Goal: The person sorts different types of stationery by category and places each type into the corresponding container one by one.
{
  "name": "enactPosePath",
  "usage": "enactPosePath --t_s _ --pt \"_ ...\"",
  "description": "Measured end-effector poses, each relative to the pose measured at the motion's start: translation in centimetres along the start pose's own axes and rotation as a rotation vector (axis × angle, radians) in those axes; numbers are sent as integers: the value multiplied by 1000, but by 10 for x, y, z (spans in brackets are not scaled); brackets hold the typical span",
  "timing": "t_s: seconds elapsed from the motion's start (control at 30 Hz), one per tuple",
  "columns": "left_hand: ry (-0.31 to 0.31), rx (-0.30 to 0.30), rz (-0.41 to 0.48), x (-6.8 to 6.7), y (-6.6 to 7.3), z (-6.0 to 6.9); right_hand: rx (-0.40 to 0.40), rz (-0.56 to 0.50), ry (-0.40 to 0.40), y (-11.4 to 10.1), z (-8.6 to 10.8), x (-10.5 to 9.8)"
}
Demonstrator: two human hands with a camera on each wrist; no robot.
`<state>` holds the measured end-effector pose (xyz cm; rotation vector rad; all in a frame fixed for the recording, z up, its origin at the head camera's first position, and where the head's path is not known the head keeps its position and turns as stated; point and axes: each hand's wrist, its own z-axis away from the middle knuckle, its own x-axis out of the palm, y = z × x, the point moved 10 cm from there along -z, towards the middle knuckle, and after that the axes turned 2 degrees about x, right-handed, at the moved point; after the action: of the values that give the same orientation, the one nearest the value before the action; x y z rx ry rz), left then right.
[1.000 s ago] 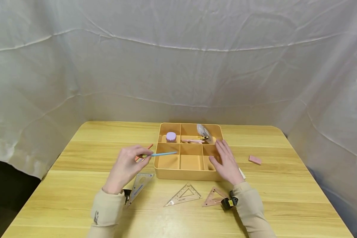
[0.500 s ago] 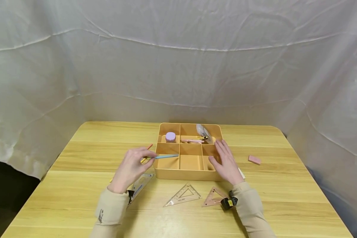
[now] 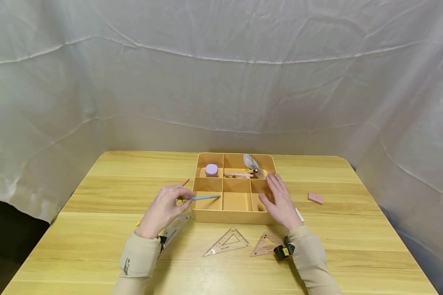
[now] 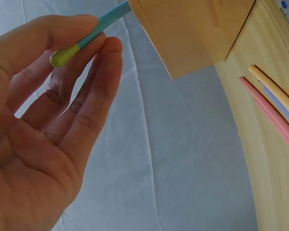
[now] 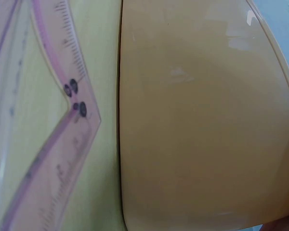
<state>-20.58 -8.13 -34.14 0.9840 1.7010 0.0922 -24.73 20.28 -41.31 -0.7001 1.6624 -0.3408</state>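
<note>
Between thumb and fingertips, my left hand (image 3: 166, 209) pinches a thin blue pencil (image 3: 206, 197) near its rounded lime-green end, plain in the left wrist view. The pencil points right, over the front-left compartment of an orange divided storage box (image 3: 221, 216). My right hand (image 3: 282, 203) rests at the box's right side, fingers extended along the rim. Beside the left hand lie more pencils: an orange-yellow one (image 4: 274, 91), a red one (image 4: 269, 115) and a purple one partly covered between them. In the right wrist view, the box's front wall (image 5: 202, 115) fills most of the picture.
The back compartments hold a purple-lidded container (image 3: 211, 170), a pink stick-like item (image 3: 238, 175) and a clear plastic packet (image 3: 252, 162). Set squares lie in front: a bluish one (image 3: 175, 229), a clear one (image 3: 227, 242), a pink one (image 3: 263, 245). A pink eraser (image 3: 315, 198) lies right.
My left hand has moved slightly right with the blue pencil, whose tip has sunk lower over the front-left compartment. The right hand has stayed in place.
</note>
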Motion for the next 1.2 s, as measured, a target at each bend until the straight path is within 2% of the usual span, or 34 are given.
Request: enactPosePath --t_s 0.17,0.37,0.73,0.9,1.2 --pt "-43 -21 -6 5 -2 0 -1 1 1 0 0 0" --pt "-66 -34 -43 8 -5 0 -2 -2 2 -1 0 0" --pt "-127 -56 -17 15 -11 0 0 -5 0 0 0 0" --pt "-147 -92 14 16 -13 1 -7 0 5 1 0 0" --pt "-182 -78 20 16 -15 4 -12 -2 7 0 0 0"
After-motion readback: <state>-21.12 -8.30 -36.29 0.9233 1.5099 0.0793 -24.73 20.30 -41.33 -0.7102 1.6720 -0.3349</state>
